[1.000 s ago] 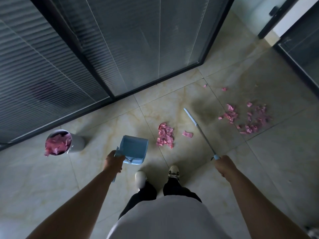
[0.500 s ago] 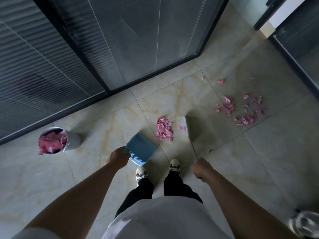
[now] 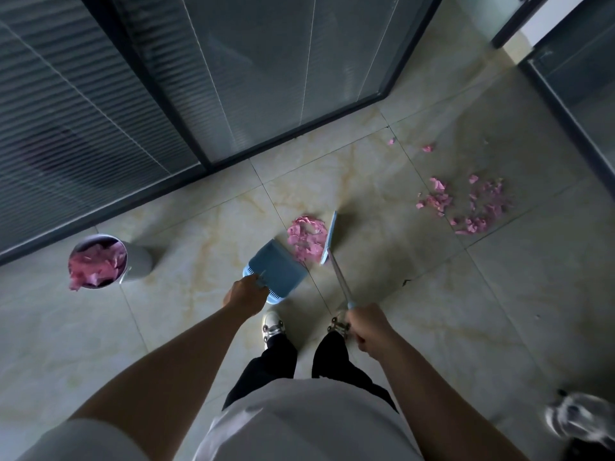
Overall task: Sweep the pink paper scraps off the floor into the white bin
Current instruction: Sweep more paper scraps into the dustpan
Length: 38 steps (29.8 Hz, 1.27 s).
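A small heap of pink paper scraps (image 3: 306, 237) lies on the tiled floor between a blue dustpan (image 3: 276, 267) and the blue head of a broom (image 3: 329, 237). My left hand (image 3: 244, 294) grips the dustpan's handle, with the pan's mouth at the heap's left edge. My right hand (image 3: 367, 327) holds the broom's thin handle, and the broom head touches the heap's right side. The white bin (image 3: 133, 257) stands far left, full of pink paper. A wider scatter of pink scraps (image 3: 472, 207) lies on the floor to the right.
Dark glass partitions with blinds (image 3: 233, 78) run along the back, and another glass panel (image 3: 579, 78) stands at the right. Two stray scraps (image 3: 427, 148) lie near the back wall. My shoes (image 3: 273, 327) stand just behind the dustpan. A blurred object (image 3: 579, 420) sits at bottom right.
The broom swung left and down, and its head now presses against the heap. A stray scrap has joined the heap. The dustpan has shifted right toward it.
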Each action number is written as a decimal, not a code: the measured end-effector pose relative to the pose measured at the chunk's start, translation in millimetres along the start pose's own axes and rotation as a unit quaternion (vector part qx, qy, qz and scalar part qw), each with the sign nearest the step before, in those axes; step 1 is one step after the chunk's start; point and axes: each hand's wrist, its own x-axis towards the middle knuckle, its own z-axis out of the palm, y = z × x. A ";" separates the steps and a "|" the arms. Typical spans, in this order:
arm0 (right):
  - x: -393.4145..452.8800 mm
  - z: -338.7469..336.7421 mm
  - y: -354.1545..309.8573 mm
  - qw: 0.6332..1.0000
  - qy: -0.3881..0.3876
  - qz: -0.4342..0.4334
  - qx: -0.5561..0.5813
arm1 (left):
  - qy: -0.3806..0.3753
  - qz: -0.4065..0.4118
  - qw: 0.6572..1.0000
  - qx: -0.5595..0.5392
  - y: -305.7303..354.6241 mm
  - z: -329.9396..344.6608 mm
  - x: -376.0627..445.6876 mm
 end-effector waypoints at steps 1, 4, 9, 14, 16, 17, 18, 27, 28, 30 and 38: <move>-0.3 -7.3 3.9 1.000 0.003 0.005 0.014 | 0.004 0.002 1.000 0.003 2.6 1.4 0.2; 0.5 -24.1 17.2 1.000 0.021 -0.012 -0.007 | 0.014 0.002 1.000 0.014 7.5 5.7 -0.4; 21.1 -50.2 11.1 0.980 0.053 -0.079 -0.173 | 0.029 -0.003 0.999 0.026 11.4 10.1 -3.0; 53.5 -67.2 -31.3 0.937 0.077 -0.123 -0.318 | 0.040 -0.012 0.999 0.025 12.3 7.3 1.6; 62.7 -68.1 -41.9 0.925 0.073 -0.133 -0.349 | 0.045 -0.017 0.998 0.030 12.5 3.5 4.2; 65.7 -67.8 -44.4 0.920 0.068 -0.133 -0.362 | 0.049 -0.019 0.998 0.031 12.0 2.5 6.9; 67.4 -67.0 -45.6 0.916 0.061 -0.134 -0.374 | 0.049 -0.023 0.998 0.033 12.3 0.9 8.5; 33.9 -56.7 -1.4 0.853 -0.015 -0.177 -0.491 | 0.057 -0.013 0.997 0.040 19.4 -2.0 19.0; 28.4 -58.0 1.7 0.851 -0.023 -0.181 -0.493 | 0.055 -0.013 0.998 0.041 21.3 -3.0 19.7; 18.0 -61.6 3.3 0.852 -0.038 -0.187 -0.487 | 0.052 -0.016 0.997 0.048 22.6 -4.7 22.3; 5.2 -81.9 38.2 0.903 -0.038 -0.160 -0.398 | 0.045 -0.034 0.998 0.042 27.8 -4.3 21.9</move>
